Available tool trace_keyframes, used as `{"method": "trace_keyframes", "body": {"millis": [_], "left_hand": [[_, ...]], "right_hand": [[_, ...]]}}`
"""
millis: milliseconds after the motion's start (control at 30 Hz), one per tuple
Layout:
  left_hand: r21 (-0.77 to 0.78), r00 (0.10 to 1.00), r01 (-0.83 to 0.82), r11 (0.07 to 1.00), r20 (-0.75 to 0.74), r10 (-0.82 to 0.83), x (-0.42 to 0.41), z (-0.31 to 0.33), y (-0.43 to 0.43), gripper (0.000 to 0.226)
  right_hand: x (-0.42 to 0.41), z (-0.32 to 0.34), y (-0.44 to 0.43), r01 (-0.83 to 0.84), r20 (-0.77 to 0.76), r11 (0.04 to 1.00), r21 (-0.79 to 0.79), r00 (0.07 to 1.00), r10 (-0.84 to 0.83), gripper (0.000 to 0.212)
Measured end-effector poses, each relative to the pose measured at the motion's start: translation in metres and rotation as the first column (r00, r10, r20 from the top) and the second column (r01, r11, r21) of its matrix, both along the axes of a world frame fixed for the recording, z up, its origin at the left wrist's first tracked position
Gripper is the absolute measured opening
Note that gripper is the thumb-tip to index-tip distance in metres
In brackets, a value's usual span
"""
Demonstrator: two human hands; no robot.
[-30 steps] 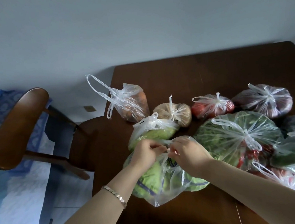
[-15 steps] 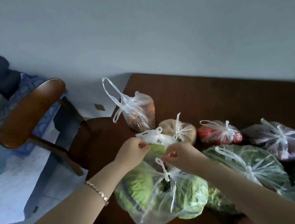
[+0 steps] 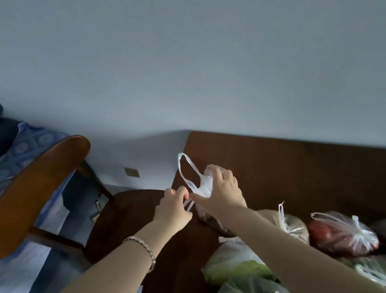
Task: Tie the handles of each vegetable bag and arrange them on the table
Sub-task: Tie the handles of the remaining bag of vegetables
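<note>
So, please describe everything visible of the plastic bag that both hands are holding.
The thin clear plastic bag sits at the dark wooden table's far left corner, handles untied. One handle loop stands up; the left hand pinches the other strand, the right hand grips its bunched neck. Brownish contents show dimly below.
</note>
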State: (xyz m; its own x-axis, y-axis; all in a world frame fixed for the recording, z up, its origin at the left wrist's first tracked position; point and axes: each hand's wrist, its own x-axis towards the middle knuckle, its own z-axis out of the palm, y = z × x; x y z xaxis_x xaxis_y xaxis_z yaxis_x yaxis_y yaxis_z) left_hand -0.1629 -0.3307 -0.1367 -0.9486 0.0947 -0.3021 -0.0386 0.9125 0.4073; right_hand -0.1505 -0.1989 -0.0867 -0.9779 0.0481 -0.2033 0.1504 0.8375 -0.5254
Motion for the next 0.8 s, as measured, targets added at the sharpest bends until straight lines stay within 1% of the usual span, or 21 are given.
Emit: {"method": "trace_keyframes", "body": {"millis": [33,67,100,167,200,267,300,333,367,400,433,467,533,567,600,633,667,700,733,767,800], "left_hand": [[0.013,0.998,0.033,0.999,0.058,-0.034,-0.002,-0.004,0.002,0.052],[0.035,0.992,0.063,0.997,0.108,-0.066,-0.006,-0.009,0.004,0.053],[0.045,0.988,0.087,0.995,0.126,-0.092,-0.009,-0.013,0.006,0.046],[0.009,0.989,0.11,0.994,0.101,-0.111,-0.016,-0.019,0.008,0.026],[-0.028,0.99,0.117,0.993,0.082,-0.115,-0.018,-0.018,0.008,0.024],[-0.112,0.979,0.2,0.973,0.069,-0.193,-0.023,-0.017,0.009,0.036],[-0.124,0.967,0.246,0.961,0.1,-0.235,-0.025,-0.017,0.01,0.046],[-0.09,0.959,0.257,0.962,0.147,-0.242,-0.026,-0.017,0.011,0.055],[-0.022,0.957,0.219,0.975,0.201,-0.211,-0.026,-0.017,0.014,0.06],[0.052,0.96,0.147,0.988,0.235,-0.155,-0.027,-0.019,0.016,0.056],[0.106,0.965,0.079,0.991,0.24,-0.103,-0.029,-0.02,0.02,0.046],[0.108,0.974,0.04,0.993,0.219,-0.063,-0.03,-0.021,0.023,0.036],[0.002,0.99,0.012,1.0,0.141,-0.013,-0.034,-0.016,0.028,0.033],[-0.011,0.996,0.003,1.0,0.088,-0.002,-0.036,-0.012,0.028,0.034],[0.029,0.999,-0.001,1.0,0.034,0.0,-0.037,-0.007,0.028,0.033],[0.109,1.0,0.005,0.994,-0.003,-0.005,-0.041,-0.003,0.028,0.031],[0.209,1.0,0.021,0.978,-0.017,-0.017,-0.04,0.002,0.027,0.027],[0.302,0.999,0.032,0.953,0.001,-0.034,-0.037,0.009,0.028,0.021],[0.367,0.997,0.022,0.93,0.061,-0.047,-0.034,0.013,0.029,0.017],[0.415,0.988,-0.025,0.909,0.152,-0.042,-0.029,0.017,0.032,0.02],[0.453,0.959,-0.119,0.883,0.282,-0.015,-0.024,0.019,0.036,0.028]], "right_hand": [[-0.003,-0.002,-0.008,0.017,-0.005,0.999,0.03,1.0,-0.016,0.068],[-0.009,-0.007,-0.014,0.036,-0.008,0.998,0.049,0.999,-0.036,0.057],[-0.012,-0.012,-0.017,0.061,-0.008,0.997,0.041,0.998,-0.061,0.045],[-0.015,-0.019,-0.013,0.16,-0.019,0.985,-0.065,0.987,-0.162,0.034],[-0.016,-0.021,-0.006,0.217,-0.022,0.964,-0.151,0.975,-0.223,0.033],[-0.016,-0.021,0.011,0.33,0.011,0.89,-0.315,0.939,-0.344,0.032],[-0.015,-0.02,0.02,0.384,0.042,0.836,-0.392,0.915,-0.401,0.031],[-0.014,-0.019,0.027,0.43,0.079,0.775,-0.463,0.891,-0.447,0.03],[-0.013,-0.018,0.031,0.462,0.113,0.721,-0.516,0.871,-0.478,0.03],[-0.011,-0.018,0.033,0.474,0.135,0.686,-0.552,0.863,-0.488,0.03],[-0.008,-0.017,0.033,0.473,0.141,0.661,-0.582,0.86,-0.491,0.029],[-0.005,-0.016,0.034,0.47,0.136,0.634,-0.614,0.854,-0.502,0.027],[-0.001,-0.009,0.036,0.471,0.126,0.553,-0.688,0.827,-0.548,0.03],[0.0,-0.003,0.04,0.476,0.143,0.49,-0.73,0.808,-0.571,0.035],[0.0,0.004,0.043,0.477,0.175,0.425,-0.769,0.797,-0.578,0.039],[-0.002,0.01,0.044,0.478,0.209,0.377,-0.793,0.795,-0.569,0.042],[-0.001,0.015,0.046,0.468,0.223,0.362,-0.806,0.808,-0.546,0.042],[0.001,0.019,0.046,0.442,0.213,0.392,-0.807,0.836,-0.505,0.041],[0.003,0.021,0.045,0.41,0.194,0.437,-0.801,0.867,-0.459,0.04],[0.008,0.023,0.046,0.37,0.172,0.476,-0.798,0.897,-0.408,0.038],[0.011,0.024,0.046,0.334,0.159,0.504,-0.797,0.92,-0.358,0.038]]}}
